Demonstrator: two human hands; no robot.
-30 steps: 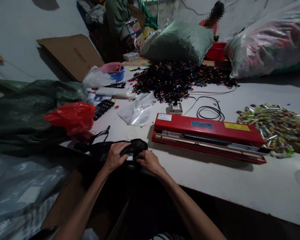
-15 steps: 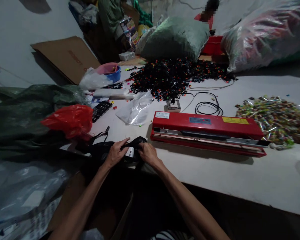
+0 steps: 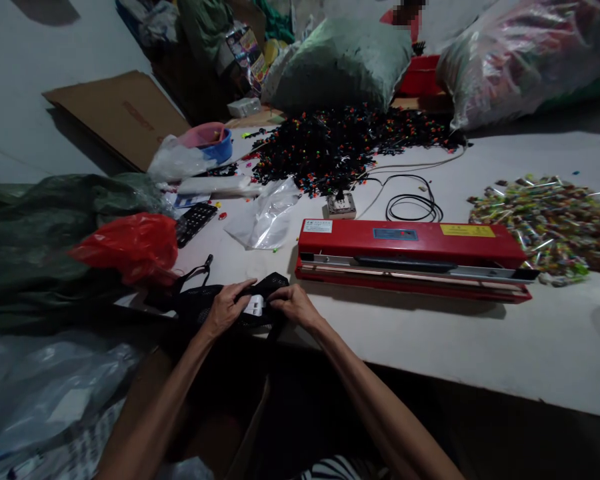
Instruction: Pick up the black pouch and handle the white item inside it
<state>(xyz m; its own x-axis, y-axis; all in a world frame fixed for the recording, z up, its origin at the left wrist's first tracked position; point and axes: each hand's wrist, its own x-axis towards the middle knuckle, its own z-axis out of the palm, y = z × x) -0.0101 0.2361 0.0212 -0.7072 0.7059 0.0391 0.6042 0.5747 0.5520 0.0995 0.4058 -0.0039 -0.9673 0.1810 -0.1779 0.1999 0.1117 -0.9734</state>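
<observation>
At the table's near edge lies a black mesh bag (image 3: pixel 195 303), with a strap trailing off its left side. My left hand (image 3: pixel 226 308) is closed on the bag's opening, fingers pointing right. Against the right side of the opening, my right hand (image 3: pixel 296 305) pinches the black fabric. Between the two hands a small white object (image 3: pixel 255 305) shows inside the bag; its kind is not clear. To the right of my hands, apart from them, stands a long red heat sealer (image 3: pixel 410 243) with a black handle.
Behind the sealer are a coiled black cable (image 3: pixel 414 208) and a heap of small black pieces (image 3: pixel 325 147). Wrapped sweets or similar (image 3: pixel 555 227) lie at right. A red plastic bag (image 3: pixel 135 247) sits at left. Big sacks (image 3: pixel 345 63) stand at the back, near a person.
My right hand has shifted slightly at the bag's opening, and more of the white object shows. The whole view has drifted a little, moving the scene left.
</observation>
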